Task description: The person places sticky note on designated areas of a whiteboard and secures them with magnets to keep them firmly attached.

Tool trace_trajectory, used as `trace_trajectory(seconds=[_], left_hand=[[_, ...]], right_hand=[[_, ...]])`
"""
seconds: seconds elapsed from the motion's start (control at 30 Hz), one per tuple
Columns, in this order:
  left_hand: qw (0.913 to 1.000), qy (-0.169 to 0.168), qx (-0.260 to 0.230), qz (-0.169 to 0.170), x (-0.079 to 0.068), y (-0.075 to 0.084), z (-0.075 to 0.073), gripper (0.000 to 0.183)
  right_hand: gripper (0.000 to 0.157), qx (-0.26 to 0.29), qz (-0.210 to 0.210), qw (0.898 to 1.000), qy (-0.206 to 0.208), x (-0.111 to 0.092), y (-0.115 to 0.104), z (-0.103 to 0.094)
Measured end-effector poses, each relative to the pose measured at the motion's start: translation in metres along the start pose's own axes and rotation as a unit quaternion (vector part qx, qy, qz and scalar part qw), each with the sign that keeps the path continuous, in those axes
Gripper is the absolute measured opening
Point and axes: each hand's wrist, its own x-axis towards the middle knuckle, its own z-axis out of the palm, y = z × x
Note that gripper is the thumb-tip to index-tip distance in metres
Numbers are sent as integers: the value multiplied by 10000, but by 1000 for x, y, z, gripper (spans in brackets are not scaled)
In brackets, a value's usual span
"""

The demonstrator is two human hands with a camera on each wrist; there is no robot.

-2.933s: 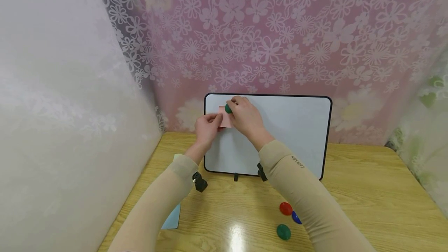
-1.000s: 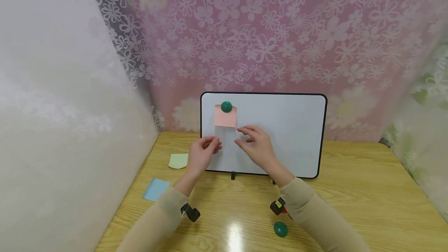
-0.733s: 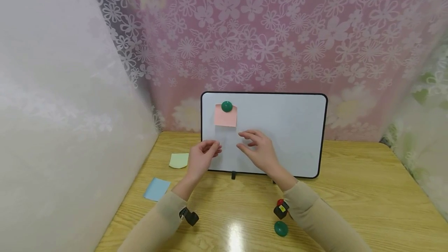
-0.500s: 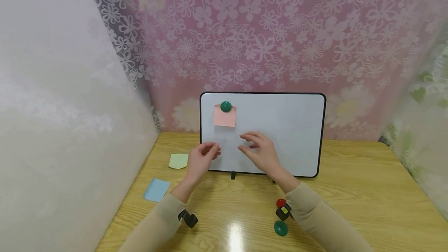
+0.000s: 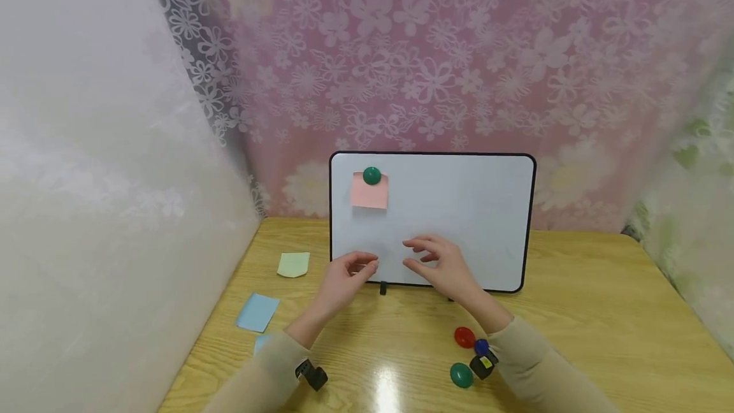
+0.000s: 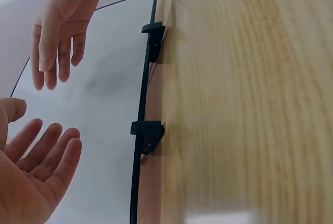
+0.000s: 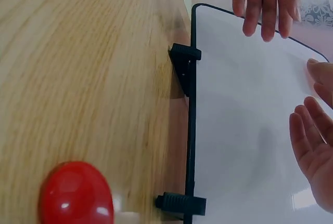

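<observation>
A whiteboard (image 5: 470,209) with a black frame stands upright on the wooden table. At its upper left, a pink sticky note (image 5: 369,196) hangs under a round green magnet (image 5: 371,175). My left hand (image 5: 346,276) hovers before the board's lower left with loosely bent fingers and nothing in them. To its right, my right hand (image 5: 441,265) is held the same way, thumb apart from the fingers, also holding nothing. Both wrist views show the two hands facing each other in front of the white surface, the left hand (image 6: 39,174) and right hand (image 7: 315,146) nearest their own cameras.
On the table's left lie a pale green sticky note (image 5: 294,264) and a blue sticky note (image 5: 257,312), with another blue note (image 5: 260,343) partly behind the left sleeve. Near the right wrist are red (image 5: 464,337), blue (image 5: 481,347) and green (image 5: 461,375) magnets. Black feet (image 7: 182,203) support the board.
Earlier, the left hand held the pink note while the right hand pressed the green magnet onto it. Both hands have since let go and moved down, uncovering the note and the magnets on the table.
</observation>
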Motion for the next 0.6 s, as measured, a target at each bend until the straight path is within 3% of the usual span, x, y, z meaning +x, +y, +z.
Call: trace_trajectory(seconds=[0.3,0.6], left_hand=[[9959,-761,439,-214,-16,-7,-1,36],[9899,-1244,675,21,-26,-19,-10,36]], right_hand=[[32,425,-86,9970,-647,-26,11,-10],[32,345,167,9916,-1238,-44,15,-28]])
